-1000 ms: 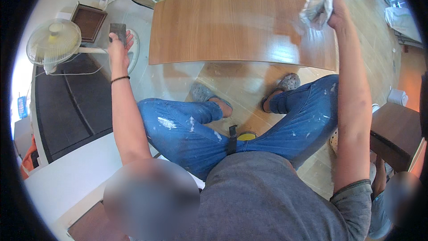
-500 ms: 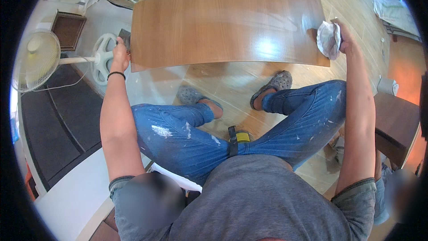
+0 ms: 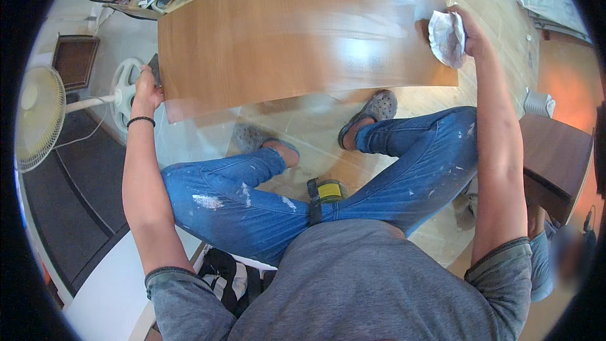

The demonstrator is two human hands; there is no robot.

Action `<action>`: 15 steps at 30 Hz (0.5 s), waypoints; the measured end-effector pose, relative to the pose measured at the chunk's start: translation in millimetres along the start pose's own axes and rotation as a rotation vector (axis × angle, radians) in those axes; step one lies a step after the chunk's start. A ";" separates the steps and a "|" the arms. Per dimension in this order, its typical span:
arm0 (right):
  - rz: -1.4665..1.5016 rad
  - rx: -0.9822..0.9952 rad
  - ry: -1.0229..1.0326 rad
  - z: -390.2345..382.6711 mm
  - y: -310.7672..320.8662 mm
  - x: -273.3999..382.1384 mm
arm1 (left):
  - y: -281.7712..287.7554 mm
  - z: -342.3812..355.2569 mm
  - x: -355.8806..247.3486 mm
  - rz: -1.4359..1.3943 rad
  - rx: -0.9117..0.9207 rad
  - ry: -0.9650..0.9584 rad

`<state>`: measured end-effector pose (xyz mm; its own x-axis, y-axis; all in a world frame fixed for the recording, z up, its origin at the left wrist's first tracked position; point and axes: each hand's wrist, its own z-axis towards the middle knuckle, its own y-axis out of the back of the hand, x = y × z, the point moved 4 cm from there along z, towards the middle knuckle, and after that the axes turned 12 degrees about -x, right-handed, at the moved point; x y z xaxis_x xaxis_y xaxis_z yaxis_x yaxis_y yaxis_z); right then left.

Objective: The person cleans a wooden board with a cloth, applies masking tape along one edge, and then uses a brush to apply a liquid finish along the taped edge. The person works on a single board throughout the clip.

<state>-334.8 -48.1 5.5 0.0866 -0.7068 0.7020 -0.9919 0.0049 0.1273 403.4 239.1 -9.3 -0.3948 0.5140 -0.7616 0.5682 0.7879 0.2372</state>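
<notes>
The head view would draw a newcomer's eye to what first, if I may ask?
The glossy brown panel dominates the upper middle, bright glare on its surface. At its right end, the right hand holds a crumpled whitish piece. A pale fan stands at the far left.

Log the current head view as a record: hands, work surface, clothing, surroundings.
left hand: at panel's left edge; dark flat block by its fingers, grip unclear
right hand: holding crumpled whitish sheet at panel's right end
work surface: glossy wood-grain panel in front of the person
clothing: blue jeans with white marks, grey perforated clogs
left side: white fan
right side: dark-brown wooden furniture piece
</notes>
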 end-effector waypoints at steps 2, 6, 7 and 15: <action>0.018 -0.017 0.023 6.6 7.4 -1.3 | -1.4 2.4 9.1 0.063 -0.014 0.032; -0.060 -0.117 0.003 18.8 39.3 -11.9 | -33.2 -24.3 20.1 0.106 0.024 0.032; -0.088 -0.169 0.013 20.3 44.5 -12.2 | -36.8 -29.6 22.2 0.127 0.028 0.031; -0.045 -0.236 -0.030 26.7 65.0 -17.2 | -48.4 -48.8 38.2 0.203 0.116 0.005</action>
<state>-403.2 -54.6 -17.0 0.1235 -0.7309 0.6712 -0.9374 0.1359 0.3206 325.5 237.2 -20.5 -0.2675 0.6598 -0.7022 0.7156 0.6241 0.3138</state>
